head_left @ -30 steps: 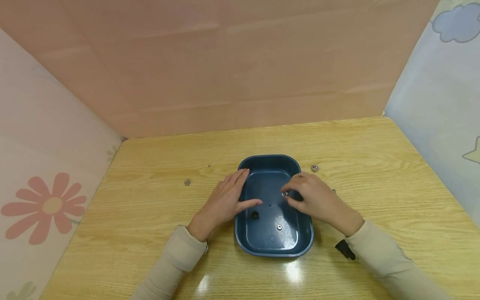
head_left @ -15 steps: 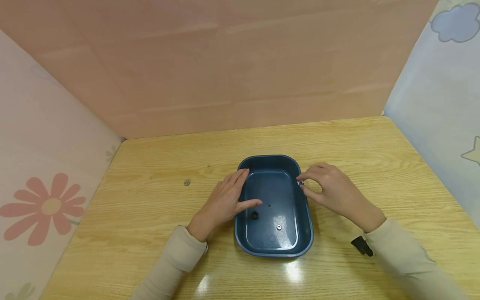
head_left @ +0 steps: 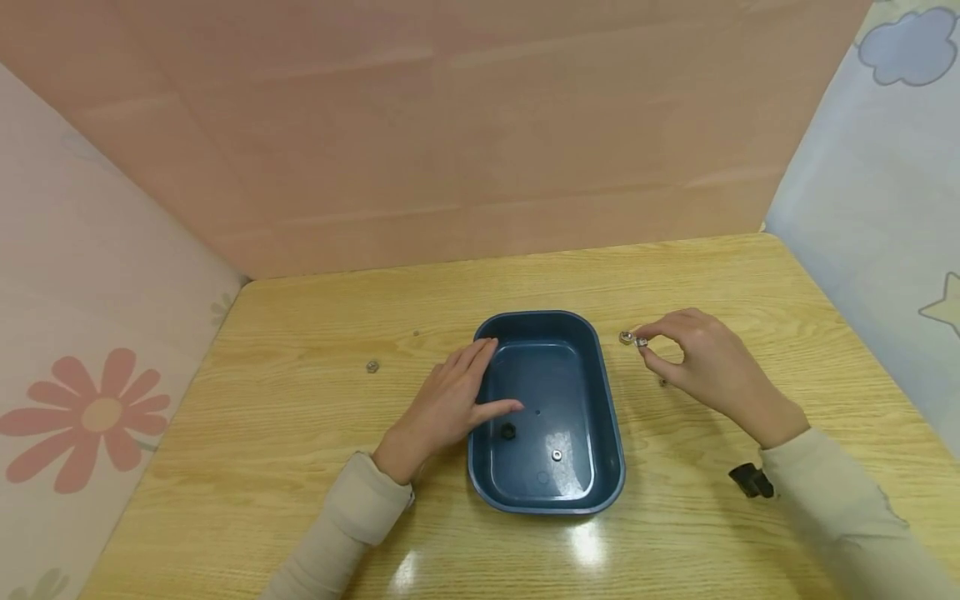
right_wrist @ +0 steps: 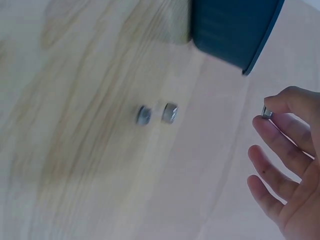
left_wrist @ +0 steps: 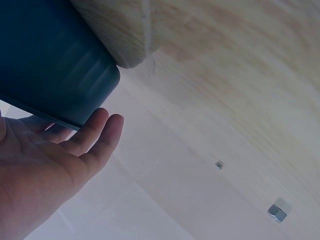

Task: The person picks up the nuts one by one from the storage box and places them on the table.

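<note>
A small metal nut [head_left: 641, 342] is pinched between the thumb and fingertips of my right hand [head_left: 705, 362], just right of the blue tray. In the right wrist view the same nut [right_wrist: 267, 113] shows at the fingertips, held above the table. Right beside it in the head view lies a larger nut [head_left: 626, 337]; another nut [head_left: 662, 382] is partly hidden under the hand. My left hand [head_left: 450, 396] rests on the left rim of the tray [head_left: 548, 509], fingers loosely extended and thumb reaching inside. On the tray floor sit a black nut [head_left: 508, 431] and a small silver nut [head_left: 557, 455].
Left of the tray a silver nut [head_left: 372, 366] and a tiny nut [head_left: 416, 333] lie on the wooden table [head_left: 285, 433]. Fabric-like panels [head_left: 450, 142] rise behind the table and at both sides.
My right hand has moved from over the tray, across its right rim, to the right and away from me, still pinching the nut. My left hand has stayed on the rim.
</note>
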The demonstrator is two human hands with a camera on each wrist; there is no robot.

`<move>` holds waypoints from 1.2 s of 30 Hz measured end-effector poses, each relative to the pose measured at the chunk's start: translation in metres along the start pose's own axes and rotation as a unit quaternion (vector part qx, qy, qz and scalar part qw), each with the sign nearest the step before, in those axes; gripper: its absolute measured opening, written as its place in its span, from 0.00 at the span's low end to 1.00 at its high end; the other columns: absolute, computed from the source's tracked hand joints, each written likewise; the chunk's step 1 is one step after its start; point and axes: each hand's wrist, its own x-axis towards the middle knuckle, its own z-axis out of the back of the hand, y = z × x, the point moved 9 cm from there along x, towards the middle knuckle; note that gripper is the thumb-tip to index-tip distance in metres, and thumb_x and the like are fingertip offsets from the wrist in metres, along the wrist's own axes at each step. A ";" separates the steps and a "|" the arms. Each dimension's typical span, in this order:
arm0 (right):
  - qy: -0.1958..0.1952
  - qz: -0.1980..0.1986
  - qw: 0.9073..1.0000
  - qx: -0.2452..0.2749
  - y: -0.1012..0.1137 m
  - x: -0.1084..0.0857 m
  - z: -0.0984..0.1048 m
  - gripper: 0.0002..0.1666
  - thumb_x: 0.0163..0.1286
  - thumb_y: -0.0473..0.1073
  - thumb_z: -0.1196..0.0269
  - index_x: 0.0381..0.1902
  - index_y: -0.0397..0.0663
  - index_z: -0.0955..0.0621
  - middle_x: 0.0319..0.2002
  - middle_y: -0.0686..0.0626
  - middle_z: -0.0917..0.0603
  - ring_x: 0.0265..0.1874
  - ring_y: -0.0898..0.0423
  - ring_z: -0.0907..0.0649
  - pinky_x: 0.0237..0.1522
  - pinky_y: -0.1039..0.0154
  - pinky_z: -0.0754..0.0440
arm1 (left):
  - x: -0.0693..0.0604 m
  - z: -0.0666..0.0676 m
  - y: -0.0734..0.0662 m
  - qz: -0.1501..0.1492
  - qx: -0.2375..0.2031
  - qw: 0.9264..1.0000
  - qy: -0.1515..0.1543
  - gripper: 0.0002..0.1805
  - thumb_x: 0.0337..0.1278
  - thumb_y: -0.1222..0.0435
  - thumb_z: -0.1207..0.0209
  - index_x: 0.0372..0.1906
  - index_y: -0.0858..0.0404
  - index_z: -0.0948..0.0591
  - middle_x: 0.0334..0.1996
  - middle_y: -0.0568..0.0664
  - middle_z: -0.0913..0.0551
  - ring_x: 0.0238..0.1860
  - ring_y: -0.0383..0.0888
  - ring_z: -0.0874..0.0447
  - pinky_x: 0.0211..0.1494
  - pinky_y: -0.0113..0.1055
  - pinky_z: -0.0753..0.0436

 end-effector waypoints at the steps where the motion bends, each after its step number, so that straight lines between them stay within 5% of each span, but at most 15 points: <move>1: 0.001 -0.005 1.000 -0.002 -0.003 -0.001 0.000 0.13 0.52 0.32 0.28 0.38 0.41 0.13 0.34 0.43 0.11 0.37 0.44 0.15 0.38 0.46 0.17 | 0.000 0.000 0.000 0.001 -0.001 1.000 0.000 0.53 0.56 0.33 0.42 0.79 0.58 0.45 0.77 0.53 0.41 0.76 0.54 0.40 0.74 0.57 0.35; 23: 0.062 -0.097 0.993 -0.018 -0.065 -0.015 -0.003 0.08 0.60 0.34 0.32 0.38 0.39 0.12 0.37 0.37 0.11 0.42 0.36 0.16 0.39 0.40 0.20 | 0.000 0.000 0.002 0.005 -0.002 1.000 0.003 0.53 0.56 0.33 0.42 0.79 0.57 0.45 0.78 0.53 0.42 0.76 0.54 0.40 0.74 0.57 0.36; 36: 0.129 -0.163 0.978 -0.007 -0.107 -0.027 -0.012 0.12 0.67 0.37 0.37 0.45 0.36 0.14 0.47 0.32 0.14 0.48 0.31 0.19 0.46 0.36 0.23 | 0.001 0.000 0.001 0.004 0.000 1.000 0.004 0.53 0.56 0.33 0.42 0.79 0.57 0.45 0.77 0.53 0.41 0.75 0.55 0.40 0.74 0.57 0.35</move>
